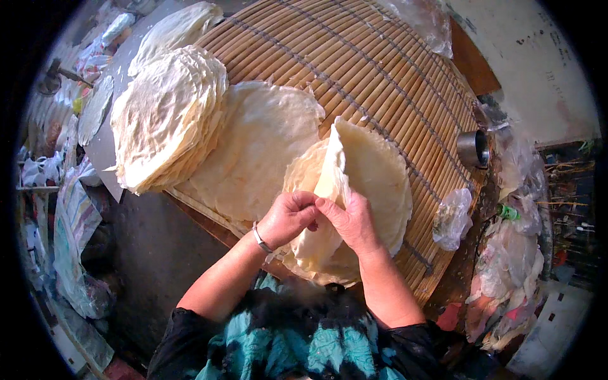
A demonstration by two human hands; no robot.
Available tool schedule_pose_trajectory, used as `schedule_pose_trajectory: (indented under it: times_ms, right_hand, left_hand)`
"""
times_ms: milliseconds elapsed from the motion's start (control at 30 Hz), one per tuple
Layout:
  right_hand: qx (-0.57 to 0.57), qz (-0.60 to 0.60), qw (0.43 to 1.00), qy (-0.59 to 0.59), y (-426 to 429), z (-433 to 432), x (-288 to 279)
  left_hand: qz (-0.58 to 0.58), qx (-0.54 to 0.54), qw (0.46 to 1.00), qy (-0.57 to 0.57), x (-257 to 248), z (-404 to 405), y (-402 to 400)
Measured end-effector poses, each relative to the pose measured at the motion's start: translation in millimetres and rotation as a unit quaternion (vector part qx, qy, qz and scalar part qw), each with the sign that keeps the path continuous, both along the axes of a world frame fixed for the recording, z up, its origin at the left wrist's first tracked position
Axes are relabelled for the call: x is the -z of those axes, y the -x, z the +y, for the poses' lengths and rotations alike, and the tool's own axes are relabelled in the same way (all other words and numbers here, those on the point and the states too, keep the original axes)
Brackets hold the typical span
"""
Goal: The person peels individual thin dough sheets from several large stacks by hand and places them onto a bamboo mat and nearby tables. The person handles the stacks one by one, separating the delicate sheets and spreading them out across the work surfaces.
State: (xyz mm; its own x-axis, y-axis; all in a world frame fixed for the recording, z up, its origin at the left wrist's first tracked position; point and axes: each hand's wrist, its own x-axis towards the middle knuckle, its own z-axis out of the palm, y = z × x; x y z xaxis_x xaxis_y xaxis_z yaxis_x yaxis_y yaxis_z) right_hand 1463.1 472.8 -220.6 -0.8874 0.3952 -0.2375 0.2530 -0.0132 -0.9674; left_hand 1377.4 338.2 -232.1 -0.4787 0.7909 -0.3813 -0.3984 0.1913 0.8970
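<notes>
Both my hands meet at a thin round flatbread sheet (335, 175), its edge lifted and folded over the stack under it. My left hand (292, 216), with a bracelet at the wrist, pinches the sheet. My right hand (351, 221) grips it too, thumb against the left fingers. To the right of the fold lies the flat part of the pale stack (380, 185). Another broad sheet (266, 142) lies to the left, beside a tall pile of wrinkled flatbreads (166, 114). How many layers my fingers hold cannot be told.
A bamboo slat mat (375, 85) bound with dark cord lies under the sheets. On its right side are a metal cup (472, 148) and a small plastic bag (452, 218). Crumpled plastic bags (503, 266) lie beyond the right edge. More flatbreads (178, 31) lie at the upper left.
</notes>
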Motion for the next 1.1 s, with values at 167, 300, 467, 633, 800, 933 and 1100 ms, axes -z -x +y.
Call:
schedule_pose_trajectory:
  times_ms: [167,300,467,633,800,933,1100]
  right_hand:
    - [0.029,-0.078,0.994,0.075,-20,7,37]
    - [0.176,-0.041,0.955,0.235,-46,23,46]
    - [0.24,-0.027,0.936,0.254,-74,46,58]
    - [0.185,-0.051,0.959,0.206,-48,36,54]
    - [0.09,-0.057,0.989,0.103,-13,17,57]
    - [0.038,-0.03,0.999,-0.023,2,11,50]
    - [0.145,-0.032,0.938,0.314,-10,17,60]
  left_hand:
    - [0.002,-0.046,0.998,0.036,7,-11,0]
    - [-0.058,-0.173,0.983,0.01,18,-28,16]
    - [0.042,-0.146,0.977,0.15,32,-49,37]
    - [0.594,-0.207,0.77,0.111,4,-15,25]
    - [0.639,0.038,0.761,0.106,17,14,15]
    - [0.601,0.07,0.795,0.049,35,20,16]
    - [0.651,0.11,0.736,0.151,45,11,45]
